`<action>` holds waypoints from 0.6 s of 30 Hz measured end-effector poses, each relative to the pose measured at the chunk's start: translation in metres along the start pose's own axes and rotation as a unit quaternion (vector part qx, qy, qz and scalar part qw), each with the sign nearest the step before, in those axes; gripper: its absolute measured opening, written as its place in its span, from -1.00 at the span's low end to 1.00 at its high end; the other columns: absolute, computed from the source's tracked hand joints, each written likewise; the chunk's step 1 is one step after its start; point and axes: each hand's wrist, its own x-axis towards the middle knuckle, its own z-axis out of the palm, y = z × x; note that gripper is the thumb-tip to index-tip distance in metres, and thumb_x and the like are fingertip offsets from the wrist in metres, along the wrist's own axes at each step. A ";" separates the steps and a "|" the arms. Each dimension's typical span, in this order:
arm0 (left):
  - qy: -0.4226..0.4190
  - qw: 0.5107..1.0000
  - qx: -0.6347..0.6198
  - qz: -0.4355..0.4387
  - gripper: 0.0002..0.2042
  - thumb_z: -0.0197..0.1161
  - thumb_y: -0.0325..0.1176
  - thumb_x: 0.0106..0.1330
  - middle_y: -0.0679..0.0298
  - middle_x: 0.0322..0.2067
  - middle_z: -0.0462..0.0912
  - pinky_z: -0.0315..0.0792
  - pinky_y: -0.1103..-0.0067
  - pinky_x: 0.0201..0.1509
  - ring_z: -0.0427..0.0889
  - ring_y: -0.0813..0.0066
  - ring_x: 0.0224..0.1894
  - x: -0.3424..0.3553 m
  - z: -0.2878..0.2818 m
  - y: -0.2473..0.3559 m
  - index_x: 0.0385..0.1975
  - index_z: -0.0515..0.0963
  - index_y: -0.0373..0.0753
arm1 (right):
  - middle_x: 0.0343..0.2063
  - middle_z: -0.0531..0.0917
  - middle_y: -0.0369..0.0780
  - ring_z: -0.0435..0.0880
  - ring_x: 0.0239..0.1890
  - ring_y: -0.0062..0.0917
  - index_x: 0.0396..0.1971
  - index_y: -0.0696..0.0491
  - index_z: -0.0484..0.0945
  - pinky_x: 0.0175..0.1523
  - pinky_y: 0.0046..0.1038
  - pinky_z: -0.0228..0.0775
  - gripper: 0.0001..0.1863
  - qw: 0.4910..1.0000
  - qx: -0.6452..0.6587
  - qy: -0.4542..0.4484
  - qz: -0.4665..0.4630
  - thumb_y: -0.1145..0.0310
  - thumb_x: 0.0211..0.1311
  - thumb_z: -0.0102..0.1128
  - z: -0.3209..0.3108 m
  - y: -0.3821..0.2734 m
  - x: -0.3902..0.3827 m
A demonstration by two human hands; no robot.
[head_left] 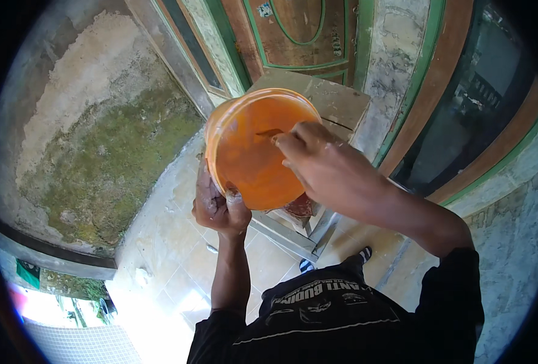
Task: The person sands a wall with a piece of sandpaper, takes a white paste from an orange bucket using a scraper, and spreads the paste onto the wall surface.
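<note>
An orange plastic bucket is tilted so that its mouth faces me. Whitish smears mark its inner wall. My left hand, coated with a greyish film, grips the bucket's lower left rim, thumb on the inside and fingers round the outside. Reaching over the opening from the right, my right hand has its fingers curled closed. A thin brownish-orange piece sticks out from its fingertips against the inside of the bucket; its kind cannot be made out.
Beneath the bucket stands a worn wooden table. Behind it is a brown door with green trim. A window is on the right, a mossy wall on the left. My feet in striped footwear rest on the tiled floor.
</note>
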 end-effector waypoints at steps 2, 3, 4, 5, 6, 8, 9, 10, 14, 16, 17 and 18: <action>-0.020 0.998 0.037 0.047 -0.54 0.15 -0.29 0.27 0.07 -0.25 0.63 0.46 0.67 -0.27 0.61 0.51 -0.34 -0.002 0.001 0.000 -0.01 0.37 -0.61 | -0.37 0.48 -0.04 0.54 -0.21 -0.37 -0.24 0.29 0.40 -0.11 -0.51 0.44 -0.60 0.999 0.014 -0.031 -0.031 0.41 -0.09 0.22 0.009 -0.007 -0.010; -0.029 0.997 0.045 0.048 -0.52 0.16 -0.26 0.27 0.06 -0.27 0.63 0.47 0.67 -0.30 0.61 0.51 -0.37 -0.004 0.003 0.000 -0.01 0.37 -0.61 | -0.36 0.48 -0.04 0.53 -0.19 -0.37 -0.24 0.31 0.40 -0.11 -0.50 0.44 -0.61 0.996 0.027 -0.057 -0.064 0.43 -0.09 0.22 0.015 -0.009 -0.013; -0.034 0.997 0.048 0.049 -0.52 0.16 -0.25 0.27 0.06 -0.28 0.64 0.47 0.67 -0.32 0.62 0.50 -0.38 -0.005 0.005 -0.001 -0.01 0.36 -0.60 | -0.33 0.46 -0.04 0.51 -0.17 -0.33 -0.25 0.32 0.40 -0.08 -0.45 0.43 -0.66 0.994 0.041 -0.044 -0.086 0.50 -0.08 0.17 0.021 -0.007 -0.016; -0.038 0.997 0.054 0.049 -0.51 0.17 -0.24 0.27 0.06 -0.29 0.64 0.47 0.68 -0.34 0.62 0.50 -0.39 -0.007 0.005 -0.004 -0.01 0.36 -0.60 | -0.33 0.46 -0.04 0.51 -0.17 -0.33 -0.25 0.32 0.40 -0.08 -0.45 0.43 -0.66 0.994 0.042 -0.044 -0.086 0.50 -0.08 0.17 0.018 -0.006 -0.015; -0.005 0.996 0.049 0.070 -0.50 0.18 -0.22 0.27 0.05 -0.28 0.64 0.47 0.67 -0.33 0.62 0.50 -0.39 -0.008 0.005 -0.009 -0.01 0.36 -0.60 | -0.33 0.46 -0.05 0.50 -0.16 -0.31 -0.27 0.32 0.40 -0.06 -0.42 0.42 -0.69 0.992 0.112 -0.027 -0.047 0.54 -0.07 0.16 0.010 -0.003 -0.014; 0.016 0.997 0.021 0.069 -0.50 0.17 -0.21 0.28 0.00 -0.27 0.63 0.48 0.66 -0.33 0.63 0.49 -0.38 -0.009 0.002 -0.009 -0.02 0.37 -0.62 | -0.33 0.46 -0.05 0.50 -0.14 -0.28 -0.29 0.32 0.40 -0.03 -0.39 0.42 -0.71 0.983 0.181 -0.012 -0.005 0.57 -0.07 0.14 0.005 -0.003 -0.015; 0.016 0.997 0.019 0.066 -0.50 0.17 -0.21 0.28 0.00 -0.27 0.63 0.48 0.66 -0.33 0.63 0.49 -0.38 -0.009 0.004 -0.007 -0.02 0.37 -0.62 | -0.32 0.46 -0.04 0.50 -0.13 -0.26 -0.29 0.32 0.41 -0.02 -0.38 0.41 -0.72 0.986 0.166 -0.030 -0.015 0.58 -0.08 0.13 0.006 -0.004 -0.018; 0.017 0.999 0.000 0.051 -0.49 0.17 -0.21 0.28 0.00 -0.27 0.63 0.48 0.66 -0.32 0.63 0.49 -0.37 -0.010 0.007 -0.006 -0.02 0.36 -0.63 | -0.31 0.46 -0.02 0.50 -0.11 -0.24 -0.30 0.31 0.41 0.00 -0.36 0.40 -0.73 0.987 0.150 -0.047 -0.024 0.59 -0.08 0.13 0.007 -0.004 -0.020; 0.006 0.998 0.014 0.059 -0.47 0.16 -0.20 0.29 0.00 -0.27 0.62 0.49 0.65 -0.29 0.62 0.47 -0.35 -0.016 0.003 -0.005 -0.02 0.33 -0.66 | -0.28 0.46 0.00 0.49 -0.07 -0.23 -0.30 0.29 0.39 0.03 -0.36 0.38 -0.72 0.992 0.124 -0.025 -0.012 0.57 -0.08 0.15 0.018 -0.005 -0.013; 0.023 0.998 -0.003 0.057 -0.46 0.16 -0.20 0.29 -0.01 -0.28 0.62 0.49 0.65 -0.29 0.62 0.47 -0.36 -0.013 0.001 -0.004 -0.01 0.33 -0.67 | -0.26 0.45 0.01 0.49 -0.06 -0.22 -0.28 0.28 0.36 0.05 -0.34 0.37 -0.70 0.996 0.085 0.014 0.003 0.57 -0.08 0.14 0.010 -0.009 -0.008; 0.038 0.998 -0.022 0.050 -0.45 0.16 -0.19 0.29 -0.01 -0.28 0.62 0.49 0.64 -0.29 0.62 0.47 -0.36 -0.013 0.001 -0.003 -0.01 0.32 -0.67 | -0.26 0.45 0.01 0.49 -0.06 -0.22 -0.28 0.28 0.36 0.05 -0.34 0.37 -0.70 0.996 0.085 0.013 0.002 0.57 -0.08 0.14 0.014 -0.010 -0.011; 0.039 0.998 -0.021 0.049 -0.45 0.16 -0.19 0.29 -0.01 -0.28 0.62 0.49 0.64 -0.29 0.62 0.47 -0.36 -0.011 0.002 -0.002 -0.01 0.32 -0.67 | -0.26 0.45 0.01 0.49 -0.06 -0.22 -0.28 0.28 0.36 0.05 -0.34 0.37 -0.68 0.996 0.086 0.017 -0.017 0.57 -0.10 0.16 0.021 -0.012 -0.014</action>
